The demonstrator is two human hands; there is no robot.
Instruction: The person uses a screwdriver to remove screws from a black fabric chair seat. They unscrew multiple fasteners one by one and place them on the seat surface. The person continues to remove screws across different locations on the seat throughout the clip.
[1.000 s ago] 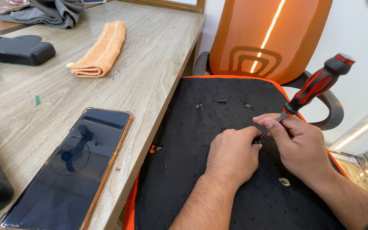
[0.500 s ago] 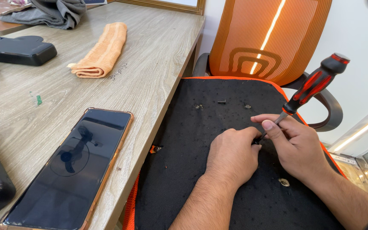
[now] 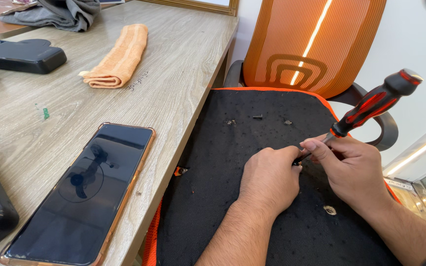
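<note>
The right hand (image 3: pixel 356 170) closes around the shaft of a red-and-black-handled screwdriver (image 3: pixel 371 106), whose handle slants up and away from it. The left hand (image 3: pixel 269 180) is curled just beside, fingertips pinched at the tool's tip, which they hide, over the black fabric seat (image 3: pixel 232 162) of an orange mesh-backed chair (image 3: pixel 306 44). This looks like seating the tip; next comes steady downward pressure. Loose small screws (image 3: pixel 258 116) lie beyond both hands.
</note>
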